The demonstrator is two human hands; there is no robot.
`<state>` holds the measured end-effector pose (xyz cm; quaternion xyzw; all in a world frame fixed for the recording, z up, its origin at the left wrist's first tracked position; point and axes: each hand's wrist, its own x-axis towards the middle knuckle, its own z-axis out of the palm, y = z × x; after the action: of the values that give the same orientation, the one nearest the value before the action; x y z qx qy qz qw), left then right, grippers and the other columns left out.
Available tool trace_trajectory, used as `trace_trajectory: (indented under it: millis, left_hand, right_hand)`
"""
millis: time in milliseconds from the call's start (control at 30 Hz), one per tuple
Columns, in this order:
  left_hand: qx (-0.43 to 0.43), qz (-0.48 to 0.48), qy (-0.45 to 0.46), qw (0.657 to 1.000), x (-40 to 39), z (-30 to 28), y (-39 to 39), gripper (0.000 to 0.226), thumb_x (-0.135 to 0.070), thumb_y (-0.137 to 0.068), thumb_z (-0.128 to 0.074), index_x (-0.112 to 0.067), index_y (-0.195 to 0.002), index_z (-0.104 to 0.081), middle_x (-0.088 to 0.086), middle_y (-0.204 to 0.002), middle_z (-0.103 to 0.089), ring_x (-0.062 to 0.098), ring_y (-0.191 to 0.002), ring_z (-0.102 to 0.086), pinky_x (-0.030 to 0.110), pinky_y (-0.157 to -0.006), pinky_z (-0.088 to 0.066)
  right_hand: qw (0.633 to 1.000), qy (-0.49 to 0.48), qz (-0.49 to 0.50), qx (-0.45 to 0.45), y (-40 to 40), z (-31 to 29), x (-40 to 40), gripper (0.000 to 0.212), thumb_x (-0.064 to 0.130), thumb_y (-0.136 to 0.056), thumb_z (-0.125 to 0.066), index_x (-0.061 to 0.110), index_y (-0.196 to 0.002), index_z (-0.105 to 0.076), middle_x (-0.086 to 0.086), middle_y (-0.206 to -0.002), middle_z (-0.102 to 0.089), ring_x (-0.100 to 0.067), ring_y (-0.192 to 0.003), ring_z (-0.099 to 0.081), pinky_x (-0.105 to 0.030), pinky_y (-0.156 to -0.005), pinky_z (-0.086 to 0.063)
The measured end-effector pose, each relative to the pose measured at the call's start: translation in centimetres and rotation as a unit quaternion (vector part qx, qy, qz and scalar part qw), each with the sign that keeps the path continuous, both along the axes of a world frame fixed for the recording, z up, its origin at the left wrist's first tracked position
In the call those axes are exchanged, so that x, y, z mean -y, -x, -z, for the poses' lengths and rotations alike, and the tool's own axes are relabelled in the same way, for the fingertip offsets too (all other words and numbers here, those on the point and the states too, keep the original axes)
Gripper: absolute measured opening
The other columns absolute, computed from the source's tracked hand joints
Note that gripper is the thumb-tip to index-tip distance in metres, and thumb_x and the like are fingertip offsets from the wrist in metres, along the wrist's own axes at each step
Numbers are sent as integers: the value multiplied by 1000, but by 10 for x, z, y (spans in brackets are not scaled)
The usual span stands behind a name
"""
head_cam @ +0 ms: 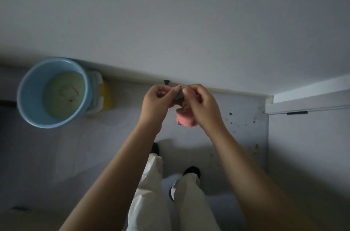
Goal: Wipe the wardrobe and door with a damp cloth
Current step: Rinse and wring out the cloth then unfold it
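Pink cloth (186,119), grey-green edge; light blue bucket (24,98); white trousers (151,193).

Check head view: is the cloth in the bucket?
No. The pink cloth is pinched between the left hand and right hand, well right of the blue bucket.

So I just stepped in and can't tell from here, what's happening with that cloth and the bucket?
A person stands facing a pale wall, looking down. Both hands, the left hand and the right hand, pinch a bunched pink cloth at its upper edge and hold it in the air in front of them. A blue bucket holding cloudy water sits on the floor to the left, against the wall, apart from the hands. The cloth touches no surface right now, so no wiping is under way.
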<state>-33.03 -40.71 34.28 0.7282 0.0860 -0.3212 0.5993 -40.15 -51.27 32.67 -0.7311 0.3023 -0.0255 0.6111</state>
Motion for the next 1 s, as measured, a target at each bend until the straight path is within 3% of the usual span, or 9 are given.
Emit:
trace_trajectory:
  millis: [100,233,367,500,567,633,700,833,1000]
  left_hand:
    - [-9,-44,9,999,-50,-6,-38,19,-25,-85,-70,-9,-87,-61,5,-82,-66,14,-75,-65,28,-74,-53]
    - [-8,-98,25,995,-129,-9,-93,16,-22,-85,-70,-7,-86,-64,-2,-68,-64,2,-57,-59,14,-53,-44]
    - [-4,-155,43,987,-203,-9,-155,10,-12,-86,-68,-6,-81,-62,-7,-55,-63,1,-48,-57,11,-47,-41]
    - [-6,-205,20,979,-281,-1,-203,14,-13,-86,-68,-12,-74,-60,-4,-63,-62,-2,-52,-56,9,-49,-40]
    - [-21,-233,12,972,-312,8,-223,14,-15,-85,-69,-14,-74,-60,-2,-67,-62,-4,-52,-57,8,-48,-40]
    - [-37,-274,8,961,-341,22,-243,13,-17,-85,-69,-14,-75,-61,-5,-65,-62,-6,-51,-56,8,-48,-40]
    - [-58,-305,7,951,-362,35,-256,14,-20,-84,-71,-16,-75,-61,-10,-62,-62,-5,-51,-55,9,-50,-41]
    - [-159,-360,62,917,-404,69,-279,12,-23,-85,-70,-17,-77,-62,0,-77,-66,10,-69,-60,24,-71,-52]
    - [-174,-449,129,867,-446,128,-309,12,-15,-92,-59,-7,-83,-58,13,-84,-63,21,-75,-63,35,-83,-53]
  right_hand:
    - [999,-4,-43,1,-49,-6,-47,16,38,-95,-54,25,-99,-61,9,-94,-66,-1,-85,-61,-4,-64,-41]
    - [995,-30,-95,-2,-115,-11,-119,9,36,-95,-55,30,-95,-62,15,-90,-66,7,-79,-60,-5,-63,-42]
    - [992,-83,-95,6,-185,-12,-191,12,28,-94,-58,26,-86,-66,14,-72,-65,9,-65,-58,-8,-60,-43]
    - [983,-152,-97,-36,-245,-6,-266,14,26,-94,-59,20,-84,-68,12,-62,-66,-3,-57,-64,-22,-53,-53]
    - [982,-144,-115,-44,-270,3,-295,14,29,-93,-61,23,-85,-70,10,-68,-69,-8,-67,-67,-28,-63,-57]
    - [980,-128,-144,-48,-299,12,-323,18,30,-93,-60,25,-79,-69,11,-64,-65,0,-64,-62,-17,-61,-51]
    - [976,-128,-164,-63,-319,23,-341,24,28,-95,-58,22,-72,-65,10,-58,-60,2,-56,-57,-13,-56,-47]
    - [961,-113,-231,-99,-357,58,-378,26,32,-95,-57,26,-71,-65,14,-55,-62,1,-60,-58,-18,-67,-48]
    - [939,-137,-275,-158,-406,106,-422,19,33,-94,-58,23,-81,-67,4,-73,-68,-7,-71,-64,-21,-72,-54]
